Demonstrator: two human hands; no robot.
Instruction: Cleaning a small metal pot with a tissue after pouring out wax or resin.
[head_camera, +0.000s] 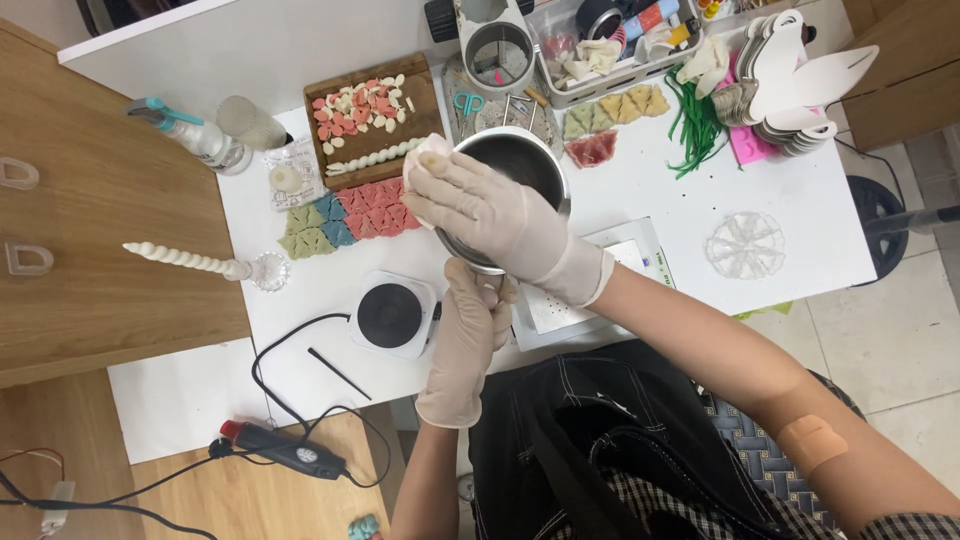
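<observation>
Gloves cover both hands in the head view. Left hand (468, 335) is clenched around the handle of a small steel pot (520, 165), holding it up off the white table (660, 190), seemingly to steady it. Right hand (490, 215) lies across the rim, fingers curled around a white wipe (425, 158) pressed against the pot's edge. Just beside the left hand sits a small electric hotplate (390, 315); beyond the right hand, a wooden tray (420, 110) of pink and white pieces.

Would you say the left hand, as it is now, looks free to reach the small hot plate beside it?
Probably not at once. The left hand grips the handle of the metal pot that the right hand wipes with a white cloth. The hot plate lies right beside it, with nothing between them.
</observation>
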